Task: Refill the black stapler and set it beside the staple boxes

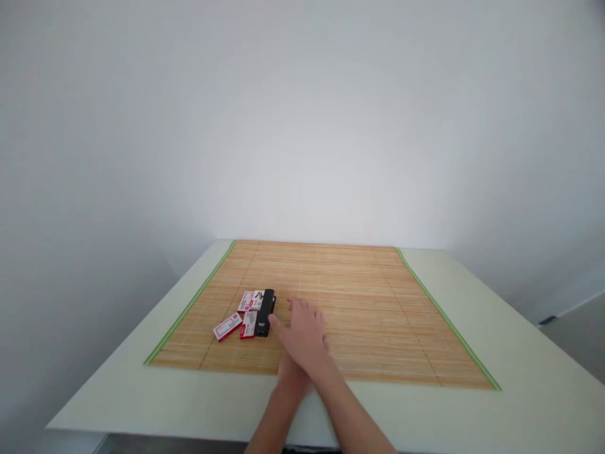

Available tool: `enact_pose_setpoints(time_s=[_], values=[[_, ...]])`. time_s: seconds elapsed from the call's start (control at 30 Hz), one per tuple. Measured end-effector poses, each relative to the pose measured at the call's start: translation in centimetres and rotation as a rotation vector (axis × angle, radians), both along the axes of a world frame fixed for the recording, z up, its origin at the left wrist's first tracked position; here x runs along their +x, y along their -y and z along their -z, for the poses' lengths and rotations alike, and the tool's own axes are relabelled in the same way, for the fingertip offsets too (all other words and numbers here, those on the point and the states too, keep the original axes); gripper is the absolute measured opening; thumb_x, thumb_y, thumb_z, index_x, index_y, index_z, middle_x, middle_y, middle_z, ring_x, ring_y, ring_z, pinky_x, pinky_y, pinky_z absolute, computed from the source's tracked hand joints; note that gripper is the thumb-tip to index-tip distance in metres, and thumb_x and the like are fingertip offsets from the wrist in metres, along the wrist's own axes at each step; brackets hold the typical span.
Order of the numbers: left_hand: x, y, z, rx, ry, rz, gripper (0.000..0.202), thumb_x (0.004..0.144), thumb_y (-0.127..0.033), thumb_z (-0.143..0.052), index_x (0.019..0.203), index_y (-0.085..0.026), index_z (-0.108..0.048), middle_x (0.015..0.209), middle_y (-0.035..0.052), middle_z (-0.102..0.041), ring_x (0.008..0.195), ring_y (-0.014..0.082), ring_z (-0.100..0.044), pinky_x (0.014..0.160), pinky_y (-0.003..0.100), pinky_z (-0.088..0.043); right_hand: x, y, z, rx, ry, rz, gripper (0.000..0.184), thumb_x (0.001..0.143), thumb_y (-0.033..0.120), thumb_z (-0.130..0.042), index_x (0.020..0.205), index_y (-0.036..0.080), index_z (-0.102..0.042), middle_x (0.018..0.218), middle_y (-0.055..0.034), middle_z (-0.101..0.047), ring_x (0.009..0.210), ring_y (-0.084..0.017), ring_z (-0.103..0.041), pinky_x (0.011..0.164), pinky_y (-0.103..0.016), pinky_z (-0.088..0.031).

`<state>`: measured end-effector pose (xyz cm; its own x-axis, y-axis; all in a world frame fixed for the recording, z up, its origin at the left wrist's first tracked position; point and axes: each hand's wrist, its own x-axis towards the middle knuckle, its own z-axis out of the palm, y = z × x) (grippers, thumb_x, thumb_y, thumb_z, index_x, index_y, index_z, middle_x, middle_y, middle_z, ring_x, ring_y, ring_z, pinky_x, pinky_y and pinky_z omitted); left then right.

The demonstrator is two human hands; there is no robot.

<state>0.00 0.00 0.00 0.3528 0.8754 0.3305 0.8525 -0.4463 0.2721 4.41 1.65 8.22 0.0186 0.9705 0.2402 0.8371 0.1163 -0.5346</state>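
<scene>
My right hand (305, 337) lies palm down across my left hand (293, 377), with the wrists crossed near the front of the bamboo mat (359, 296). The right fingers are stretched forward and the thumb stands apart; nothing shows in them. Most of my left hand is covered, and its grip cannot be made out. Just left of the right thumb is a black stapler (265, 315). Against its left side rest small red-and-white staple boxes: one in front (248, 325), one behind (246, 301). Another box (227, 327) lies tilted farther left.
The mat has green edging (449, 321) and lies on a white table (477, 302). A plain white wall (302, 126) rises behind the table. A small dark object (547, 320) shows beyond the table's right edge.
</scene>
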Motion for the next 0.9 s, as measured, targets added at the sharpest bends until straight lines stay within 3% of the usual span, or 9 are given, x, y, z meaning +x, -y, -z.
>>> enact_pose_setpoints(time_s=[0.13, 0.23, 0.33, 0.43, 0.5, 0.6, 0.7, 0.9], values=[[-0.4, -0.8, 1.0, -0.034, -0.015, 0.122, 0.060, 0.101, -0.034, -0.045, 0.159, -0.028, -0.030, 0.166, 0.0041, -0.031, 0.154, 0.0266, -0.024, 0.126, 0.056, -0.022, -5.0, -2.5, 0.2, -0.044, -0.039, -0.036, 0.069, 0.085, 0.070, -0.061, 0.131, 0.019, -0.055, 0.125, -0.0159, -0.064, 0.115, -0.035, -0.058, 0.100, -0.049, -0.042], [-0.7, -0.5, 0.5, -0.022, -0.024, 0.228, 0.059, 0.103, -0.029, -0.041, 0.160, -0.029, -0.027, 0.167, 0.0021, -0.025, 0.154, 0.0227, -0.025, 0.127, 0.049, -0.025, -4.7, -4.2, 0.3, -0.090, 0.004, -0.056, 0.055, 0.089, 0.055, -0.064, 0.127, 0.017, -0.056, 0.122, -0.0159, -0.065, 0.110, -0.032, -0.061, 0.094, -0.044, -0.044], [-1.0, 0.5, -1.1, -0.061, 0.018, 0.310, 0.062, 0.100, -0.023, -0.043, 0.159, -0.032, -0.030, 0.165, -0.0011, -0.031, 0.151, 0.0214, -0.032, 0.125, 0.045, -0.031, -1.3, -5.2, -0.1, -0.106, 0.090, -0.117, 0.031, 0.094, 0.035, -0.056, 0.120, 0.018, -0.059, 0.119, -0.0135, -0.066, 0.107, -0.027, -0.062, 0.092, -0.039, -0.044], [-1.1, 1.1, -3.1, -0.124, 0.163, 0.334, 0.047, 0.096, -0.022, -0.050, 0.141, -0.033, -0.057, 0.146, -0.0011, -0.059, 0.135, 0.0217, -0.054, 0.115, 0.039, -0.044, 3.6, -5.4, -0.8, -0.093, 0.115, -0.143, 0.030, 0.092, 0.026, -0.059, 0.121, 0.020, -0.062, 0.123, -0.0108, -0.066, 0.117, -0.025, -0.057, 0.100, -0.038, -0.039], [-1.2, 1.2, -4.0, -0.139, 0.302, 0.275, 0.037, 0.098, -0.021, -0.046, 0.126, -0.031, -0.068, 0.131, -0.0005, -0.069, 0.123, 0.0199, -0.061, 0.107, 0.036, -0.050, 6.9, -5.2, -1.2, -0.094, 0.121, -0.166, 0.033, 0.091, 0.023, -0.060, 0.123, 0.021, -0.064, 0.124, -0.0090, -0.067, 0.119, -0.024, -0.056, 0.102, -0.036, -0.038], [-1.4, 1.0, -4.5, -0.093, 0.460, 0.079, 0.039, 0.103, -0.021, -0.035, 0.123, -0.027, -0.069, 0.125, 0.0036, -0.069, 0.118, 0.0198, -0.061, 0.104, 0.038, -0.051, 11.2, -4.3, -1.6, -0.104, 0.121, -0.218, 0.035, 0.087, 0.019, -0.065, 0.122, 0.022, -0.068, 0.121, -0.0065, -0.069, 0.116, -0.023, -0.059, 0.100, -0.033, -0.039], [-1.4, 0.8, -4.2, -0.014, 0.415, -0.070, 0.041, 0.106, -0.027, -0.032, 0.133, -0.025, -0.063, 0.133, 0.0068, -0.064, 0.125, 0.0235, -0.055, 0.109, 0.046, -0.045, 14.0, -3.5, -1.7, -0.123, 0.073, -0.300, 0.035, 0.085, 0.017, -0.065, 0.119, 0.022, -0.071, 0.117, -0.0063, -0.071, 0.111, -0.022, -0.061, 0.097, -0.032, -0.042], [-0.4, 1.5, -3.7, 0.064, 0.131, -0.063, 0.044, 0.105, -0.036, -0.037, 0.146, -0.027, -0.051, 0.148, 0.0076, -0.052, 0.137, 0.0292, -0.043, 0.117, 0.054, -0.034, 14.9, -3.5, -1.7, -0.151, 0.031, -0.370, 0.033, 0.084, 0.017, -0.066, 0.115, 0.022, -0.072, 0.109, -0.0045, -0.072, 0.101, -0.020, -0.064, 0.089, -0.029, -0.044]])
